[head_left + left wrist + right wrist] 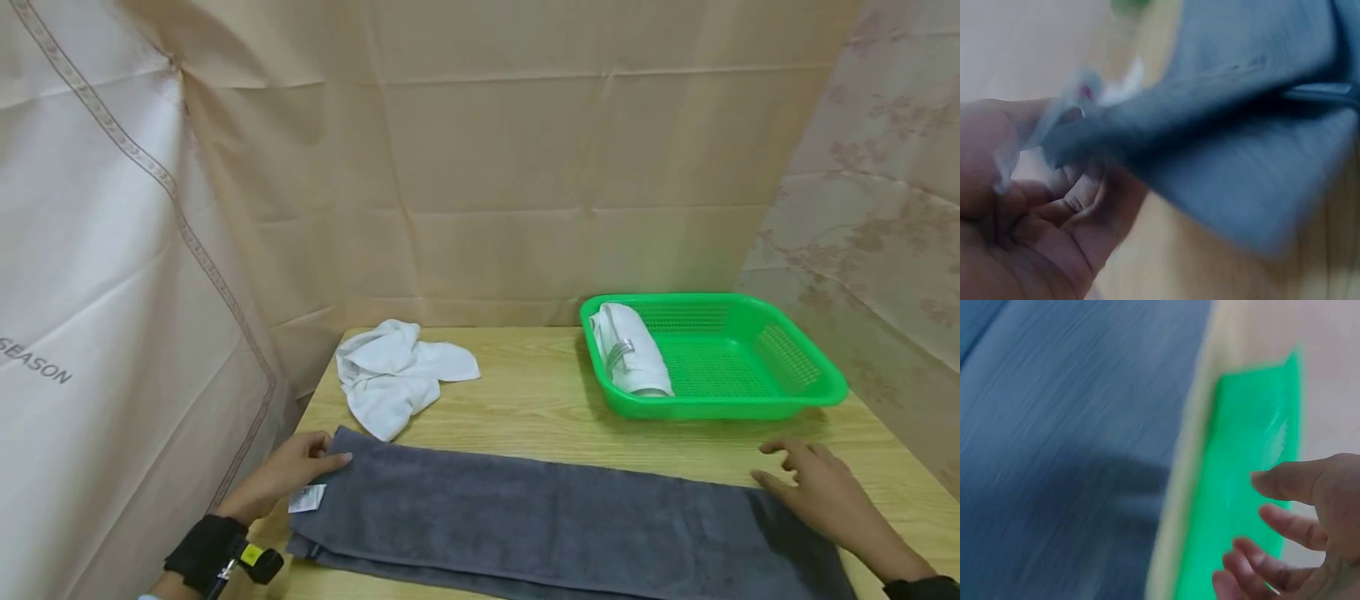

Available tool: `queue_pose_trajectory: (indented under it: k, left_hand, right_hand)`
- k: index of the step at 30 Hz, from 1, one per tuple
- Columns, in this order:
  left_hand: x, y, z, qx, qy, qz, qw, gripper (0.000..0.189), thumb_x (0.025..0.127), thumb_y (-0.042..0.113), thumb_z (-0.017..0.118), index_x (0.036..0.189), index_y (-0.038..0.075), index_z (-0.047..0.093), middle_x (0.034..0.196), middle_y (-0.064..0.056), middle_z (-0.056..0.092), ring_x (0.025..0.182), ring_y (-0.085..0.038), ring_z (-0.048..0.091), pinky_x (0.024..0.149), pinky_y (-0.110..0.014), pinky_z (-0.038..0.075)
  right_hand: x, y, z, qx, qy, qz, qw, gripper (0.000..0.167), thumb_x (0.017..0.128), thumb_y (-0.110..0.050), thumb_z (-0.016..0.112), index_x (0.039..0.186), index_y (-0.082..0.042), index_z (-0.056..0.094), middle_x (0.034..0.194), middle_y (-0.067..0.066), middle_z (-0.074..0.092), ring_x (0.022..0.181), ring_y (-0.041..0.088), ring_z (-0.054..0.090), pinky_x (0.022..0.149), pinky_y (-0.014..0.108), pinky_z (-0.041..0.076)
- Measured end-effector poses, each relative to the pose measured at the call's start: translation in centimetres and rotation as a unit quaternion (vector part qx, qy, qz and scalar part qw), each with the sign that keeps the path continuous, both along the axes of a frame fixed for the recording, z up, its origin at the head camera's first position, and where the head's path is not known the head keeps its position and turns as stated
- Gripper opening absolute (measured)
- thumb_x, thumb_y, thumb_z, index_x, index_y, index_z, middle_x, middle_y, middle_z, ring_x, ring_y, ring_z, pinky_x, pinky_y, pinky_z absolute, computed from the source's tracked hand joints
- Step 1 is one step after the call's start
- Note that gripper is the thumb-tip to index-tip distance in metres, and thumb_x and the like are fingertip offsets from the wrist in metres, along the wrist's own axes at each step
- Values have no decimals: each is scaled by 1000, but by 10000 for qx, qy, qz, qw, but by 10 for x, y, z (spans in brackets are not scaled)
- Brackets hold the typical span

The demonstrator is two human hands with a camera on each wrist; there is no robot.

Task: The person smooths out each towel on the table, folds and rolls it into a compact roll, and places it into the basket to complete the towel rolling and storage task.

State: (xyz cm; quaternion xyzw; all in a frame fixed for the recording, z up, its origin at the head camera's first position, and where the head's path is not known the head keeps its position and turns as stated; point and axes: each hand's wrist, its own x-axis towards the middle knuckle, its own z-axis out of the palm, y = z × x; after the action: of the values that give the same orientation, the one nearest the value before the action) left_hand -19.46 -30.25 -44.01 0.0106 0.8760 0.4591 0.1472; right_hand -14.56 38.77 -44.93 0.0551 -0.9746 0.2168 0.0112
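Observation:
A long folded grey towel (540,517) lies across the front of the table, with a white label (307,498) at its left end. My left hand (288,468) pinches the towel's far left corner between thumb and fingers. In the left wrist view, blurred, the towel (1247,169) hangs from the fingers of my left hand (1054,219). Over the towel's right end hovers my right hand (817,492), fingers loosely bent, holding nothing and casting a shadow on the cloth. The right wrist view also shows this right hand (1297,531) with its fingers spread apart.
At the back right stands a green plastic basket (735,408) with a rolled white towel (633,350) along its left side. A crumpled white cloth (397,371) lies at the table's back left, close behind the grey towel. Cloth curtains (487,167) enclose the wooden table (517,400).

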Motion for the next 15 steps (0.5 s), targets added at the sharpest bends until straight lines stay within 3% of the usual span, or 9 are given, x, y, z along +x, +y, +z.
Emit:
queue_pose_trajectory:
  k: [2,4,7,9,10,12,13,15]
  left_hand:
    - [-1,19,12,552,-208,-177,9981,37,98,32,72,105,1,53,88,-7,52,79,-19,54,66,-33,48]
    - [-2,43,24,1130,-414,-377,9920,48,99,31,71,123,-5,51,98,-11,59,84,-21,62,72,-37,55]
    - [-2,90,37,1984,-625,-734,9754,54,101,24,68,136,-9,44,105,-17,65,89,-25,69,77,-44,60]
    - [-2,125,42,2298,-586,-950,9668,46,101,20,69,132,-8,48,102,-15,66,88,-25,71,78,-44,61]
    - [-2,142,43,2443,-593,-1100,9616,39,101,18,68,126,-7,52,99,-14,67,87,-25,72,78,-43,61]
    - [-2,174,46,2638,-636,-1373,9526,34,102,16,67,124,-7,55,101,-14,67,91,-25,72,82,-41,60]
    - [-2,186,46,2695,-664,-1515,9487,34,102,17,68,124,-6,57,103,-15,68,92,-25,72,83,-41,60]
    - [-3,203,45,2843,-693,-1792,9393,34,102,20,67,123,-6,61,106,-15,69,96,-26,72,86,-40,59]
  right_hand:
    - [-3,-40,16,-528,-72,130,9985,38,102,-30,67,120,3,65,102,17,68,86,32,65,68,45,54]
    - [-4,-87,30,-1372,-435,343,9890,39,104,-35,63,121,0,67,101,12,69,85,29,67,66,40,55]
    - [-2,-164,44,-2550,-1099,726,9579,45,103,-42,62,128,-5,65,101,8,69,83,28,67,64,41,57]
    - [0,-208,51,-3131,-1606,1074,9299,56,101,-47,63,140,-8,57,106,9,68,86,30,67,66,44,58]
    - [1,-227,53,-3221,-1718,1253,9225,61,100,-49,64,145,-10,52,110,8,67,88,29,67,67,45,58]
    - [1,-255,54,-3249,-1704,1595,9165,71,98,-49,67,152,-10,43,116,8,66,92,25,68,69,42,57]
    - [1,-265,54,-3180,-1550,1722,9193,73,98,-47,68,154,-9,40,117,8,66,89,23,68,68,39,57]
    - [-1,-275,52,-2927,-950,1809,9341,66,99,-38,71,150,-6,44,113,7,67,82,17,68,65,32,54]
